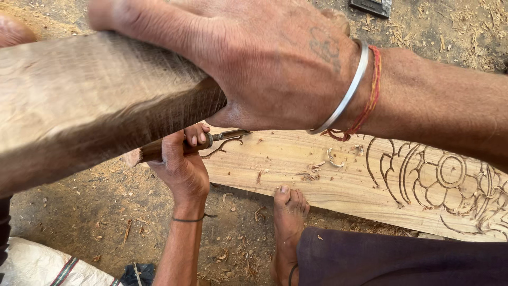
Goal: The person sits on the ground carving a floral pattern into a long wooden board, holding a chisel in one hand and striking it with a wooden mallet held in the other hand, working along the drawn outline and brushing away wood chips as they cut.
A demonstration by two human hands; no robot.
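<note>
right hand [275, 63] grips mallet [79, 100], left hand [182, 164] chisel [211, 140]

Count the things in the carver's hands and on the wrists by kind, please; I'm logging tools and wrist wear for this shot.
Wooden mallet block, held in the right hand: 1
Chisel, held in the left hand: 1
Carved plank: 1
Metal bangle: 1
Red thread: 1
Dark wrist band: 1
Total: 6
</note>
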